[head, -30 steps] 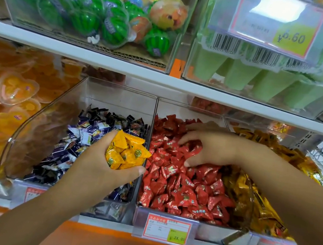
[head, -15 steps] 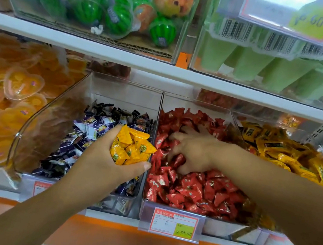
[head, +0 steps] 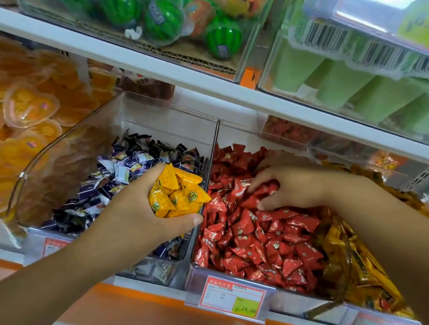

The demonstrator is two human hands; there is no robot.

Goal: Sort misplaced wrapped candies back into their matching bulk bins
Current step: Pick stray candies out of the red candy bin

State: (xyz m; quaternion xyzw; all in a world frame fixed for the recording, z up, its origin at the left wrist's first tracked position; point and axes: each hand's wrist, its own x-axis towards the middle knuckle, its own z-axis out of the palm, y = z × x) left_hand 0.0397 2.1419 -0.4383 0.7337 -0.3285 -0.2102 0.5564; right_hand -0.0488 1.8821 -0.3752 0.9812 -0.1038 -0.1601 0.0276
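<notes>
Head view: left hand (head: 138, 215) clutches bunched yellow candies (head: 177, 195) above the shelf's front edge. Right hand (head: 296, 185) curls its fingers round red candies (head: 265, 242) in their bin (head: 295, 299). Wrappers look light, crinkly and likely slippery, so pinch strays by a crimped edge.

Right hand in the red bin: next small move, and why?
Probably the right hand should rake the red candies under it aside. Its fingers are dug into the pile, no stray wrapper shows there, and whether it grips anything is unclear. The left hand holds a handful of yellow candies, so it seems to be hunting for more.
</notes>
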